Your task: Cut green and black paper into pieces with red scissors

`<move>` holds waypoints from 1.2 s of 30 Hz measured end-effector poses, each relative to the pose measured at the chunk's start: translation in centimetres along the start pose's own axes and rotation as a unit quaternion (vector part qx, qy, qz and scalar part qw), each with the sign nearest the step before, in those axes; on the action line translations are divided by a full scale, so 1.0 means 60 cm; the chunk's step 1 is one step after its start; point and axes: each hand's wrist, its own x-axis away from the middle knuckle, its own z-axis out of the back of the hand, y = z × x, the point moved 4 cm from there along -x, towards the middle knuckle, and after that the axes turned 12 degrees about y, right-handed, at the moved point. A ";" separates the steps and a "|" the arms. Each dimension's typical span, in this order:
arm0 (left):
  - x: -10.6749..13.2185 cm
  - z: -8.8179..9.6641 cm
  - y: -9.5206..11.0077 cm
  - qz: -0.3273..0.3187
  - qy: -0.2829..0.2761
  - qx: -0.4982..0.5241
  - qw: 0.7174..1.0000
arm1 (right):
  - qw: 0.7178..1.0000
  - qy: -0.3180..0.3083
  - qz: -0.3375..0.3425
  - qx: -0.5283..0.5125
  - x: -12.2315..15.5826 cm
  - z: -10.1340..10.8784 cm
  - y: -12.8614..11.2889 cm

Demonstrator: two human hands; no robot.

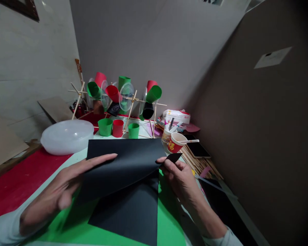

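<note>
A sheet of black paper (125, 160) lies on a green mat (169, 232), with its right part lifted and curled over. My left hand (64, 191) rests flat on the paper's left side, fingers stretched out toward the fold. My right hand (179, 179) pinches the lifted corner of the black paper at its right edge. A second black sheet (133, 212) lies flat underneath, nearer to me.
Behind stand green and red paper cups (117, 128), a wooden-stick frame with cups and clear lids (123, 94), a white plastic lid stack (66, 136), a red-white cup with a stick (176, 142), a phone (197, 149), skewers (200, 164) and a cardboard wall (259, 136) at right.
</note>
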 end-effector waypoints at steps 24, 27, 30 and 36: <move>-0.009 -0.018 -0.016 0.131 0.050 0.215 0.967 | 0.990 0.023 0.075 0.116 0.019 -0.003 -0.017; -0.009 -0.023 -0.016 0.115 0.025 0.227 0.967 | 0.988 -0.020 0.071 0.139 0.026 -0.012 -0.019; -0.011 -0.022 -0.018 0.070 -0.007 0.190 0.979 | 0.984 -0.064 0.066 0.151 0.039 -0.016 -0.018; -0.006 0.021 -0.037 0.002 -0.021 -0.094 0.995 | 0.915 -0.044 0.209 0.342 0.105 0.024 -0.013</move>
